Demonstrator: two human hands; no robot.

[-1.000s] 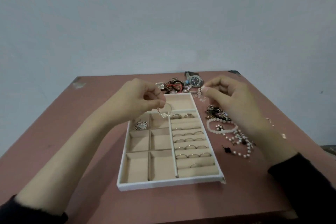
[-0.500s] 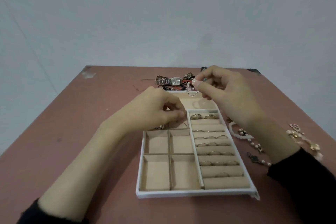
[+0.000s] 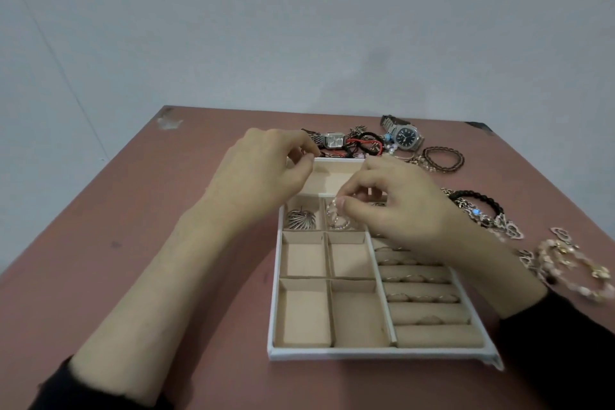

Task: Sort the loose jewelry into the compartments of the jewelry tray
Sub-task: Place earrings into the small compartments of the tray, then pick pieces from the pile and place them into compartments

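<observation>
Bracelet (image 3: 337, 221) hangs pinched betw R hand's (image 3: 396, 210) thumb & index, lower end in tray (image 3: 366, 354) compartment just right of brooch (image 3: 301, 220); L hand (image 3: 263, 176) fingers curled at tray's far-left corner, can't tell if holding anything; watches (image 3: 407, 136) lie beyond tray

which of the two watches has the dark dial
The round watch on the steel bracelet, far side of the table, right of the red cords. Its dial is dark blue. The square watch to its left has a pale face.
</observation>
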